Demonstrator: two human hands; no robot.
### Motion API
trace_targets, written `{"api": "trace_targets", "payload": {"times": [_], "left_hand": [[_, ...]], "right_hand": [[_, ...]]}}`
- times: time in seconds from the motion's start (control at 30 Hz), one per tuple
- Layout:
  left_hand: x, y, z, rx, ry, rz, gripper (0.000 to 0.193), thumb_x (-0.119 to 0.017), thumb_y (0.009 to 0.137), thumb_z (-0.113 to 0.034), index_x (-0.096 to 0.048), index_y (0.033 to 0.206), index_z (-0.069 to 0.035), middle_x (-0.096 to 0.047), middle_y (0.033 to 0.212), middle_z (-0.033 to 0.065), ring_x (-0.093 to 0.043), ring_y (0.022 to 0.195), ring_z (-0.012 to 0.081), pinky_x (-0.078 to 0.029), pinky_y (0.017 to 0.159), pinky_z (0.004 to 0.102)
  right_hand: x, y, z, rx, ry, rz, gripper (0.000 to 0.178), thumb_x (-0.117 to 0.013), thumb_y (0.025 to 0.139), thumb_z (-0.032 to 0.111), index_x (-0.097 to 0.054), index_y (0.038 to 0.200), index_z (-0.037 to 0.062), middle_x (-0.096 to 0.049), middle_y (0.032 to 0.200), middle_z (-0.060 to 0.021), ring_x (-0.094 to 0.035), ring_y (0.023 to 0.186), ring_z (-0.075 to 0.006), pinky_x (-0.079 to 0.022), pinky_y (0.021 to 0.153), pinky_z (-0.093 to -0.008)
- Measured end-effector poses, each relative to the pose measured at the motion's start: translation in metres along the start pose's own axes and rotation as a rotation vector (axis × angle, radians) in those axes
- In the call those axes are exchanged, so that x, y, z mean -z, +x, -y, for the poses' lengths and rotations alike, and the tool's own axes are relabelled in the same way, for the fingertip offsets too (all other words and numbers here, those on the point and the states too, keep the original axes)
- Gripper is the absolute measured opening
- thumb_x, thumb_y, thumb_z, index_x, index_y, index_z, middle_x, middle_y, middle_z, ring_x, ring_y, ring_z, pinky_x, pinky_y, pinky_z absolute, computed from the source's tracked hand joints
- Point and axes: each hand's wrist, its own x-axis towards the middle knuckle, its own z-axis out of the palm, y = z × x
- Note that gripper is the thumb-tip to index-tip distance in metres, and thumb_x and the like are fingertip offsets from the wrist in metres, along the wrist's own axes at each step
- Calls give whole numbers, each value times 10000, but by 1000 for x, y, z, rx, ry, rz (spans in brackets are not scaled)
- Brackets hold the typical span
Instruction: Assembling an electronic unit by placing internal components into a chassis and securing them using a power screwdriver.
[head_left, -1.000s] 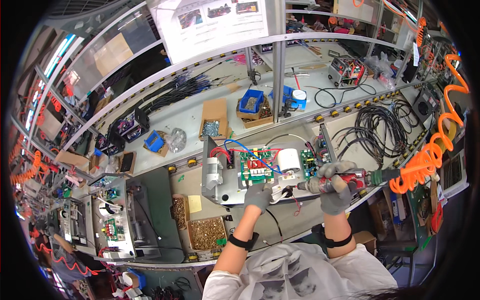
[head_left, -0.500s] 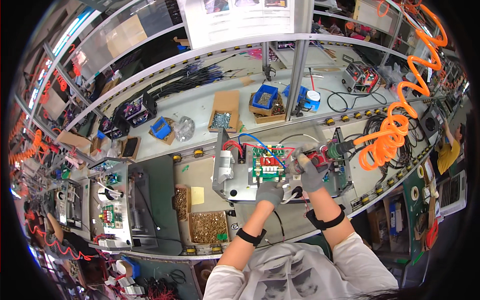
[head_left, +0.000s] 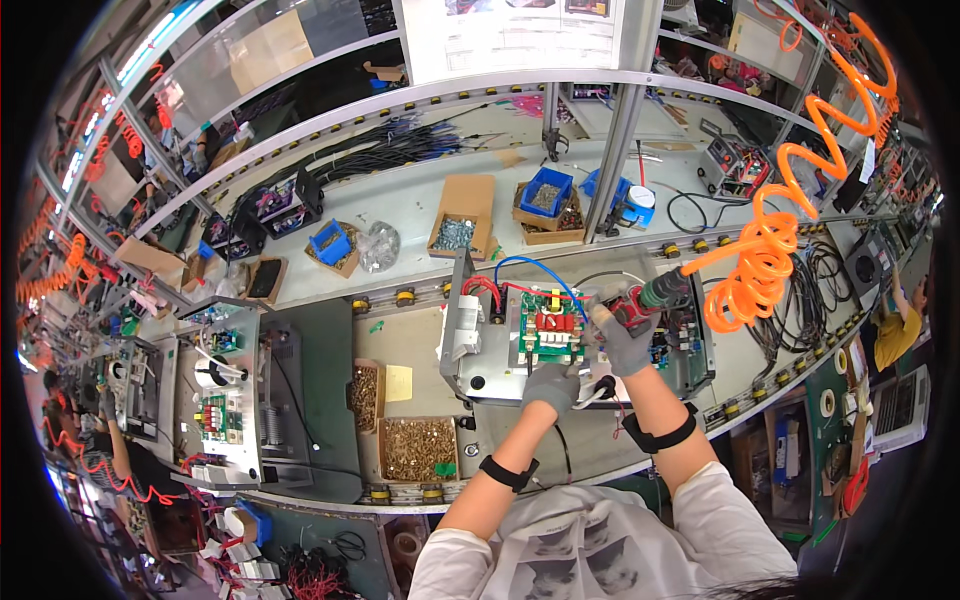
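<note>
An open metal chassis lies on the bench before me, with a green circuit board and red and blue wires inside. My right hand, in a grey glove, is closed around a red air screwdriver. It holds the tool above the right side of the board; the tip is hidden by the hand. My left hand, also gloved, rests at the chassis's front edge just below the board, beside a white cable. Its fingers are curled, and what they hold is hidden.
An orange coiled hose hangs at the right, joined to the screwdriver. Cartons of small brass-coloured parts stand left of the chassis. Another opened chassis is farther left. Behind are a screw carton, blue bins and a metal post.
My view has shifted, so the bench appears farther right. Against the chassis, the screwdriver and my right hand have moved slightly left, and the tool is tilted more steeply. My left hand stays at the front edge.
</note>
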Motion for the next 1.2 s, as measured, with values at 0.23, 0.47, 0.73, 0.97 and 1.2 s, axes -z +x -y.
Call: {"api": "trace_targets", "payload": {"times": [0.23,0.47,0.73,0.97,1.2], "left_hand": [[0,1,5,7,-51,65,361,-492,815,-358,-687,845,-55,-659,810,162,-627,794,325,-475,738,393],[2,4,7,8,-51,91,380,-484,820,-379,-698,813,-65,-668,783,137,-640,758,286,-477,724,371],[-2,1,-6,-23,36,-94,466,-423,864,-454,-623,978,-49,-644,897,204,-613,877,342,-460,779,418],[-9,-2,-3,-33,108,-108,395,-420,871,-357,-582,1050,-44,-609,1039,216,-581,968,368,-449,831,444],[-18,-87,35,-585,-9,-541,261,-540,797,-199,-593,1020,-73,-593,903,145,-554,874,352,-440,764,433]], "right_hand": [[-20,7,13,-76,-79,0,162,-645,724,-50,-561,820,49,-529,604,11,-466,440,-61,-370,388,-227],[-16,16,-3,-186,-155,78,138,-671,705,-24,-566,766,41,-533,606,22,-479,494,-51,-379,454,-207],[-19,10,0,-200,-132,72,135,-682,693,-12,-580,759,45,-542,621,26,-477,529,-45,-377,483,-207],[-14,-26,64,-111,154,24,259,-600,725,-67,-551,944,64,-577,817,-47,-534,637,-97,-454,567,-241],[97,-93,134,-45,66,-92,257,-600,693,-8,-518,925,68,-580,826,-84,-602,785,-236,-483,742,-373]]}}
